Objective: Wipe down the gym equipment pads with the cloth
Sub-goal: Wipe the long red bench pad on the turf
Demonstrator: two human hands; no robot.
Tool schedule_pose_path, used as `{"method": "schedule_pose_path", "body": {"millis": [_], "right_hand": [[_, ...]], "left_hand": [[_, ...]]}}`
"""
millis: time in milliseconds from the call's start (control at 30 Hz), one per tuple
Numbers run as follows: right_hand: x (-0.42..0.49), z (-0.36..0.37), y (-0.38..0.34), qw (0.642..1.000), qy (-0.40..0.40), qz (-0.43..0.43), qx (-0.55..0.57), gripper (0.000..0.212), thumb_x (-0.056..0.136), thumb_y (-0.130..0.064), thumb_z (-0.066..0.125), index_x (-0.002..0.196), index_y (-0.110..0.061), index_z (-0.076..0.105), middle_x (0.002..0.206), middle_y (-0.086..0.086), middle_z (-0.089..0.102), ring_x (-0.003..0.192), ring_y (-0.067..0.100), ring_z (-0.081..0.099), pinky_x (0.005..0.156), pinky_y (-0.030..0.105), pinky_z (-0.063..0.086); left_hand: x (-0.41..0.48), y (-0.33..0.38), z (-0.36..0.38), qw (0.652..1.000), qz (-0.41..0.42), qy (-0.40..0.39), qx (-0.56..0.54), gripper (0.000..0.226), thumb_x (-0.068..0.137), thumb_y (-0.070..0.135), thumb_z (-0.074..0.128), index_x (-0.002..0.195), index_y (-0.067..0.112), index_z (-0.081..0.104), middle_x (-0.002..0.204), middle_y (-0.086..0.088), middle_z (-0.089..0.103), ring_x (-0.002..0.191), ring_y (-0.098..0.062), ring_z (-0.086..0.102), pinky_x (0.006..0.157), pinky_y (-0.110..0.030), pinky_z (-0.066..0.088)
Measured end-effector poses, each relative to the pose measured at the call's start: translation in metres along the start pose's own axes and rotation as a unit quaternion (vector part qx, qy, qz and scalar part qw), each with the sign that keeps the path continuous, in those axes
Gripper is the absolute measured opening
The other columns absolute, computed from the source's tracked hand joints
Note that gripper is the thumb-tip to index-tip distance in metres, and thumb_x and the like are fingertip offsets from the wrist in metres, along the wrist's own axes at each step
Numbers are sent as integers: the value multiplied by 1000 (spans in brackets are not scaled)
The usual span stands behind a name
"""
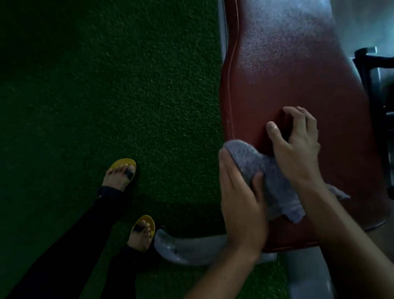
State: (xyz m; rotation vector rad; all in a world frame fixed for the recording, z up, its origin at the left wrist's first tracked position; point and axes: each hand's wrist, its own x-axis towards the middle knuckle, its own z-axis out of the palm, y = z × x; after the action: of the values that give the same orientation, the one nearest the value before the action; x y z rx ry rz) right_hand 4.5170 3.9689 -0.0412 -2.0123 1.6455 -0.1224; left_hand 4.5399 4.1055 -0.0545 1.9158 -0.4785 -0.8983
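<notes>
The cloth (pixel 264 178) lies on the near left edge of the pad (pixel 292 62), pinched by the left hand (pixel 241 200). The right hand (pixel 295 143) rests just beyond it, its bent fingertips on the pad, holding nothing. The pad's long axis runs away from both hands.

Green turf floor (pixel 103 71), yellow sandals (pixel 120 162), black trousers (pixel 77 246), grey metal foot (pixel 183 248), black frame (pixel 382 59) at right

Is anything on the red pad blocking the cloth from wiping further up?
Yes: the right hand rests on the dark red vinyl pad just ahead of the grey fleecy cloth held by the left hand, its wrist crossing over the cloth. Beyond it the pad looks bare.
</notes>
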Motion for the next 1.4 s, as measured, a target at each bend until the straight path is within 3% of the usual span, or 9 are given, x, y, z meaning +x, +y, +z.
{"method": "schedule_pose_path", "body": {"millis": [167,267,400,533,633,833,1000,1200,1400], "right_hand": [[-2,12,-5,1000,-9,17,10,50,102,-41,46,148,-29,33,163,-5,15,151,15,13,124,47,4],[-3,14,-2,999,-33,14,-2,54,104,-43,38,154,-32,23,167,-7,5,153,9,-3,123,41,-6],[-1,11,8,997,-56,-5,-62,57,104,-51,32,157,-37,15,167,-10,1,153,8,-5,121,39,-4],[-2,13,12,996,-45,-15,-74,57,105,-51,30,157,-37,14,167,-9,0,153,8,-5,122,39,-5],[-3,15,12,997,-42,-14,-62,57,105,-51,30,157,-37,14,168,-10,0,153,6,-6,123,38,-7],[-5,22,16,997,23,-41,-56,58,102,-53,36,156,-32,28,166,-6,16,154,10,6,124,34,1],[20,17,11,996,45,-68,-36,55,102,-50,42,152,-28,36,164,-6,24,153,11,14,125,36,6],[31,26,11,994,75,-53,-54,55,101,-54,36,151,-33,36,163,-11,25,152,7,14,123,33,7],[30,27,15,995,74,-47,-57,54,101,-54,36,151,-36,35,163,-14,24,152,5,13,122,30,5]], "left_hand": [[-61,-13,-3,987,-87,-47,-127,64,100,57,36,143,63,-10,159,33,-5,148,6,1,123,-39,19],[-52,-10,-5,990,-55,-44,-120,67,103,43,42,149,51,-7,162,24,-4,150,2,0,124,-38,16],[-6,-10,-3,996,-9,-35,-79,68,105,30,45,155,26,-1,165,7,0,151,-3,-2,124,-29,10],[-50,-13,-1,990,-39,-23,-131,66,105,32,44,154,37,0,165,15,0,151,-2,1,124,-36,15],[-86,-16,-6,977,-74,-73,-185,69,105,33,43,154,42,-5,164,20,-3,151,-3,1,123,-45,18],[-13,-12,-3,992,-27,-39,-119,68,105,32,43,155,31,-3,165,13,-3,151,-1,-2,125,-33,10],[-80,-18,-4,977,-82,-56,-191,65,103,45,39,148,58,-7,163,22,-2,152,-5,2,122,-49,20],[-48,-17,-2,986,-53,-22,-159,64,105,31,42,152,46,1,164,20,1,151,-2,3,124,-43,16],[-70,-13,-1,979,-90,-21,-180,60,103,49,35,150,56,-1,163,24,3,151,-3,4,122,-48,20]]}}
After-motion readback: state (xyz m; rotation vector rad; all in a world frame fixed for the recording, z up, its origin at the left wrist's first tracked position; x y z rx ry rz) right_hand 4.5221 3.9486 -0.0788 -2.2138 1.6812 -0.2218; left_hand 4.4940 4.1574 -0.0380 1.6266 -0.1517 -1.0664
